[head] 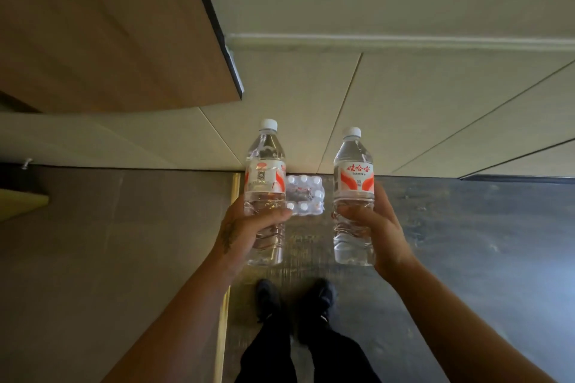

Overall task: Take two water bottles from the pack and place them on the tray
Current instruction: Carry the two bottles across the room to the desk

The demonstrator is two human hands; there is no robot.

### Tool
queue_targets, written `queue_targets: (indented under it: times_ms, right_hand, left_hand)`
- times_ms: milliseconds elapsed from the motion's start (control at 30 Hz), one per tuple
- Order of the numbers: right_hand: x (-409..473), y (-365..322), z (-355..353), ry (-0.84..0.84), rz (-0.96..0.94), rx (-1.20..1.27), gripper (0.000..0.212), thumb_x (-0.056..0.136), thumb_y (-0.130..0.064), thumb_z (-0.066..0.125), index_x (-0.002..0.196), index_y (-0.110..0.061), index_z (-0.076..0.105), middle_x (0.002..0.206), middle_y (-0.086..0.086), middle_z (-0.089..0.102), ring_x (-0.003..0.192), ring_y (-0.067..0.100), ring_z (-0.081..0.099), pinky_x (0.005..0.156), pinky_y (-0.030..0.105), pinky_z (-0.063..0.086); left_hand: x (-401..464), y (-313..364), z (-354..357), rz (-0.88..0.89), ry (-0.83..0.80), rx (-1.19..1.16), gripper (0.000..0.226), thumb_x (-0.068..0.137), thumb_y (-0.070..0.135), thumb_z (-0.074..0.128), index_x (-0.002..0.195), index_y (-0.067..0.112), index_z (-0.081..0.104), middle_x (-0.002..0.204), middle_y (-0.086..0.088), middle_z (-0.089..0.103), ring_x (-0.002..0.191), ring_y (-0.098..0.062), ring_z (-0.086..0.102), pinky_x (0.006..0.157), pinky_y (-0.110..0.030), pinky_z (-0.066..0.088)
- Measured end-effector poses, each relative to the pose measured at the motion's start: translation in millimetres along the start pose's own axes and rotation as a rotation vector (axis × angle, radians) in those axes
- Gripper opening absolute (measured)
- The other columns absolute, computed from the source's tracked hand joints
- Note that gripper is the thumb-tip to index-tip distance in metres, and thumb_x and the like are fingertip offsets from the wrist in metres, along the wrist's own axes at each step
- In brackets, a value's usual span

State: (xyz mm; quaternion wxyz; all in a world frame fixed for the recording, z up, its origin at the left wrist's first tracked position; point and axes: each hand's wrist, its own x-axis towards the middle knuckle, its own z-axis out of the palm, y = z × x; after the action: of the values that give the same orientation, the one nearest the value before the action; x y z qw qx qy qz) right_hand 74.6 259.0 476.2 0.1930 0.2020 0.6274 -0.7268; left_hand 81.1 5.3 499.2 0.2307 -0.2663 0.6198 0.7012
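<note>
Head view, looking down past both arms to the floor.

Left hand grips left bottle around its lower body; fingers curled across the front, pressed vs. the ribbed plastic. Right hand grips right bottle likewise, fingers wrapped on the lower half, thumb side hidden behind the bottle. Both hands closed on their loads, w/ no slack seen.

Position: both bottles held in the air at mid-frame, side by side, apart from each other, above the floor. The pack lies on the floor b/w them as seen from here, near the base of the wall, caps up, wrap partly opened as far as can be told.

Orientation: long axis of each bottle runs approx. vertical in frame, white caps toward the wall end, bases toward the person's shoes. Left bottle shows its code-side label; right bottle shows its front label w/ red print. Both seem full and sealed.

Step in hand (judged): pick-up from pack done; carry phase. Tray is not in view, so placing not yet begun.

Next move calls for: turning to locate the tray, keeping the bottles upright, then setting each base-down w/ room b/w them before loosening either grip.
</note>
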Motion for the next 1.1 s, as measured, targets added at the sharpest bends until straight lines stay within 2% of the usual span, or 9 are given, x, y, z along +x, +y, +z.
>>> queue_targets:
  times_ms: [100, 200, 333, 467, 600, 733, 867, 967, 1100]
  right_hand:
    - [-35.7, -29.2, 1.5, -0.011, -0.013, 0.008, 0.078, 0.068, -0.033, 0.084, 0.14, -0.024, 0.058, 0.119, 0.013, 0.073, 0.111, 0.042, 0.072, 0.09, 0.053, 0.062]
    - [-54.5, -41.5, 1.6, -0.013, -0.055, 0.009, 0.074, 0.069, -0.028, 0.083, 0.139, -0.03, 0.059, 0.111, 0.002, 0.077, 0.106, 0.033, 0.075, 0.085, 0.045, 0.063]
    - [-71.6, -50.2, 2.2, 0.034, -0.096, 0.043, 0.086, 0.063, -0.037, 0.085, 0.143, -0.029, 0.056, 0.111, -0.002, 0.078, 0.103, 0.026, 0.077, 0.082, 0.037, 0.064]
    - [-89.9, -58.5, -5.0, 0.135, -0.152, 0.082, 0.083, 0.066, -0.033, 0.084, 0.143, -0.027, 0.057, 0.111, 0.001, 0.077, 0.098, 0.022, 0.078, 0.083, 0.04, 0.062]
    - [-119.6, -60.3, -18.1, 0.301, -0.211, 0.144, 0.077, 0.072, -0.025, 0.083, 0.143, -0.024, 0.056, 0.113, 0.008, 0.074, 0.096, 0.024, 0.077, 0.083, 0.041, 0.063]
    - [-168.4, -44.4, -37.2, 0.51, -0.27, 0.249, 0.077, 0.072, -0.023, 0.083, 0.144, -0.021, 0.054, 0.114, 0.01, 0.073, 0.093, 0.024, 0.076, 0.079, 0.037, 0.065]
    - [-236.4, -17.8, -61.4, 0.765, -0.3, 0.367, 0.087, 0.063, -0.031, 0.084, 0.144, -0.021, 0.054, 0.115, 0.011, 0.074, 0.09, 0.02, 0.078, 0.074, 0.031, 0.065]
    - [-289.8, 5.2, -83.4, 0.938, -0.31, 0.419, 0.084, 0.067, -0.027, 0.083, 0.146, -0.022, 0.053, 0.121, 0.011, 0.075, 0.093, 0.017, 0.08, 0.074, 0.028, 0.064]
    - [-352.5, 32.0, -110.4, 1.126, -0.316, 0.491, 0.07, 0.07, -0.02, 0.08, 0.136, -0.028, 0.058, 0.114, 0.007, 0.078, 0.095, 0.022, 0.08, 0.073, 0.029, 0.065]
  left_hand:
    - [-39.8, 21.5, 4.9, -0.004, 0.013, -0.07, 0.051, 0.059, 0.031, 0.091, 0.105, 0.014, 0.075, 0.078, -0.007, 0.074, 0.063, -0.025, 0.066, 0.066, -0.035, 0.05]
    - [-60.4, 29.9, 7.5, -0.001, 0.019, -0.144, 0.049, 0.06, 0.024, 0.085, 0.103, 0.006, 0.073, 0.076, -0.012, 0.069, 0.062, -0.027, 0.056, 0.064, -0.036, 0.042]
    - [-73.4, 40.3, 12.1, 0.034, 0.018, -0.043, 0.052, 0.056, 0.03, 0.085, 0.105, 0.013, 0.077, 0.078, -0.009, 0.077, 0.065, -0.026, 0.07, 0.068, -0.036, 0.055]
    - [-70.2, 59.6, 29.3, 0.073, -0.073, 0.056, 0.041, 0.054, 0.029, 0.085, 0.094, 0.021, 0.082, 0.073, -0.002, 0.079, 0.061, -0.017, 0.074, 0.056, -0.03, 0.06]
    - [-63.1, 80.9, 60.4, 0.1, -0.226, 0.16, 0.055, 0.048, 0.036, 0.085, 0.1, 0.021, 0.08, 0.074, 0.001, 0.081, 0.065, -0.019, 0.076, 0.059, -0.031, 0.06]
    - [-64.3, 86.3, 102.3, 0.129, -0.422, 0.266, 0.062, 0.048, 0.035, 0.084, 0.108, 0.02, 0.077, 0.071, 0.002, 0.081, 0.059, -0.013, 0.078, 0.05, -0.025, 0.06]
    - [-81.8, 71.3, 158.3, 0.095, -0.634, 0.411, 0.069, 0.053, 0.038, 0.085, 0.119, 0.023, 0.073, 0.08, 0.001, 0.083, 0.07, -0.017, 0.081, 0.06, -0.028, 0.064]
    - [-101.4, 53.2, 212.1, 0.064, -0.779, 0.525, 0.062, 0.067, 0.025, 0.084, 0.127, 0.017, 0.071, 0.097, -0.012, 0.079, 0.087, -0.035, 0.077, 0.08, -0.048, 0.062]
    - [-141.8, 29.9, 286.7, 0.037, -0.995, 0.612, 0.044, 0.067, 0.016, 0.081, 0.109, 0.014, 0.074, 0.077, -0.006, 0.077, 0.067, -0.026, 0.073, 0.066, -0.038, 0.062]
